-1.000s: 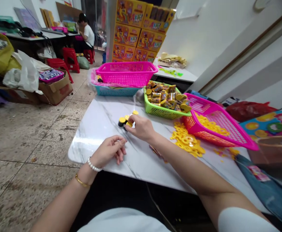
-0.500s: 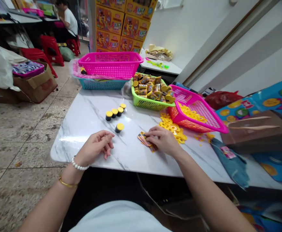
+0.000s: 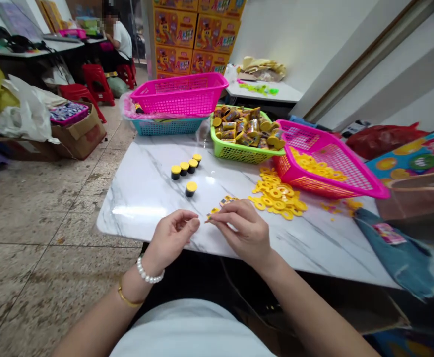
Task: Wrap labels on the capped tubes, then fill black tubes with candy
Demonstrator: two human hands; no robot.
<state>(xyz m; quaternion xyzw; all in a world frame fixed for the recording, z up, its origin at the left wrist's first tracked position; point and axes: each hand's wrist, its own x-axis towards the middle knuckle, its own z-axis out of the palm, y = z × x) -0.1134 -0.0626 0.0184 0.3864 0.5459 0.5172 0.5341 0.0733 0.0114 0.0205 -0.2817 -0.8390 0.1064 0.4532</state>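
A big white marble table (image 3: 157, 198) is seen, and far behind it yellow boxes (image 3: 198, 34) are stacked high. At the back of the table an empty-looking pink basket (image 3: 181, 94) is set on top of a blue basket (image 3: 168, 127). To the right a second pink basket (image 3: 328, 183) is tipped on its side, and yellow rings are seen inside it. Its top edge is leaned against a green basket (image 3: 239, 151), which is filled with small yellow packs. A pile of yellow rings (image 3: 278, 196) is spread on the table just in front of the tipped basket. Near the front edge of the table the two hands are held close together. The right hand (image 3: 244, 230) is curled, and a small yellow slip (image 3: 212, 214) is pinched between its thumb and finger. The slip is held just above the table, between the two hands. The left hand (image 3: 170, 238) is curled too, with its fingertips pressed together beside the slip; if the slip is touched by it cannot be told. A pearl bracelet (image 3: 148, 273) is worn on the left wrist. Four little black pots with yellow lids (image 3: 185, 166) are lined up in a row behind the hands, and one more pot (image 3: 191, 188) is stood alone near them. A few more slips (image 3: 227, 200) are left lying just behind the right hand.
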